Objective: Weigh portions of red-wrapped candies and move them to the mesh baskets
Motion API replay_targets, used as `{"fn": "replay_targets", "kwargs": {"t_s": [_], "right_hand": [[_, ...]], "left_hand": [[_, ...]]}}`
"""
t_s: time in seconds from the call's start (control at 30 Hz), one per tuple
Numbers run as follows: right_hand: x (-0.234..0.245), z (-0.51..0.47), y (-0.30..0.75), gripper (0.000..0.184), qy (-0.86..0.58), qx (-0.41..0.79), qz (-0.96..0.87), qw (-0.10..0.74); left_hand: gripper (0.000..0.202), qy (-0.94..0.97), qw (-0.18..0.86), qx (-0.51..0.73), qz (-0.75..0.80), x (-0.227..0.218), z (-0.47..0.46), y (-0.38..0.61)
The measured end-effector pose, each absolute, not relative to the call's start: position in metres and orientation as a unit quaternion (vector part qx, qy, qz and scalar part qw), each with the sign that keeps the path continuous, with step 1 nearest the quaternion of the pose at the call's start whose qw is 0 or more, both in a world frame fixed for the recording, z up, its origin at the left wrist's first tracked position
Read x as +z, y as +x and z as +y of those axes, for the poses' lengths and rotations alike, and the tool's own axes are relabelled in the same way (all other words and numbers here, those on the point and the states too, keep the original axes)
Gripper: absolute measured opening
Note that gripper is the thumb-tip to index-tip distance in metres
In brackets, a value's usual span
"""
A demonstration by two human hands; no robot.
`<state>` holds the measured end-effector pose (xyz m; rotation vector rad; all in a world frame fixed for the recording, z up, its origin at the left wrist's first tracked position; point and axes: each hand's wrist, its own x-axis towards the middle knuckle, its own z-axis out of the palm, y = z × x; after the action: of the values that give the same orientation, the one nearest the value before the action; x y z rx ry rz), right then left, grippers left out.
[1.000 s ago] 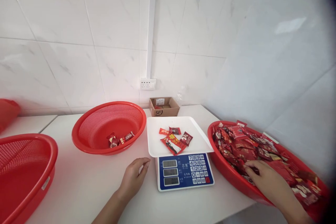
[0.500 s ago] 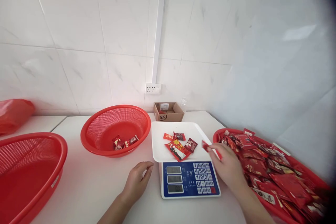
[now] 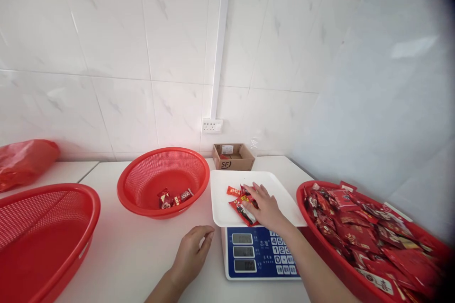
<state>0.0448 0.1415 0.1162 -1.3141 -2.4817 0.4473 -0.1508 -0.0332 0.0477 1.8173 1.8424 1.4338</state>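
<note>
My right hand (image 3: 262,206) is palm down over the white tray (image 3: 220,215) of a digital scale (image 3: 261,258). Its fingers are spread and touch or hover just above small snack packets. A red packet with a dark figure (image 3: 242,209) and a small red packet (image 3: 233,191) show beside the fingers; other packets are partly covered by the hand. Left of the scale, my left hand (image 3: 192,253) rests at the white table with loosely bent fingers, thumb apart from the index finger, holding nothing.
A red basket (image 3: 131,199) with a few packets stands behind my left hand, another red basket (image 3: 93,208) at far left. On the right, a red basket (image 3: 301,194) is heaped with red packets. A cardboard box (image 3: 236,164) sits behind the tray, a red bag (image 3: 26,161) at back left.
My right hand has moved left from the tray's right edge onto the packets; the red packet it held no longer shows in its fingers. My left hand has barely moved; the view has shifted slightly.
</note>
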Motion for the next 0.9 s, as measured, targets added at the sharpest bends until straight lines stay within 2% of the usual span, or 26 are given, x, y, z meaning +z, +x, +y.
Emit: {"fn": "replay_targets", "kwargs": {"t_s": [0.1,0.17,0.3,0.37,0.5,0.6,0.7,0.77,0.9], "right_hand": [[0.124,0.134,0.032,0.074,-0.442,0.158,-0.878,0.094],[0.126,0.133,0.026,0.072,-0.432,0.155,-0.885,0.084],[0.127,0.137,0.02,0.059,-0.413,0.157,-0.888,0.129],[0.127,0.135,0.026,0.055,-0.406,0.161,-0.879,0.193],[0.117,0.113,0.067,0.045,-0.388,0.175,-0.802,0.419],[0.087,0.085,0.113,0.036,-0.437,0.166,-0.734,0.493],[0.047,0.056,0.146,0.035,-0.491,0.216,-0.714,0.451],[0.028,0.039,0.153,0.036,-0.485,0.272,-0.739,0.38],[0.021,0.02,0.145,0.038,-0.443,0.329,-0.778,0.302]], "left_hand": [[0.022,0.612,0.091,0.482,0.621,0.049,-0.033,-0.151],[0.022,0.614,0.092,0.478,0.621,0.048,-0.033,-0.151],[0.022,0.616,0.101,0.47,0.625,0.048,-0.033,-0.152],[0.023,0.614,0.106,0.469,0.626,0.048,-0.034,-0.152],[0.025,0.608,0.111,0.472,0.629,0.05,-0.034,-0.153],[0.024,0.605,0.112,0.477,0.628,0.049,-0.034,-0.153],[0.024,0.601,0.113,0.476,0.632,0.048,-0.033,-0.153],[0.023,0.597,0.111,0.477,0.636,0.047,-0.032,-0.153],[0.023,0.594,0.106,0.474,0.641,0.044,-0.031,-0.152]]}}
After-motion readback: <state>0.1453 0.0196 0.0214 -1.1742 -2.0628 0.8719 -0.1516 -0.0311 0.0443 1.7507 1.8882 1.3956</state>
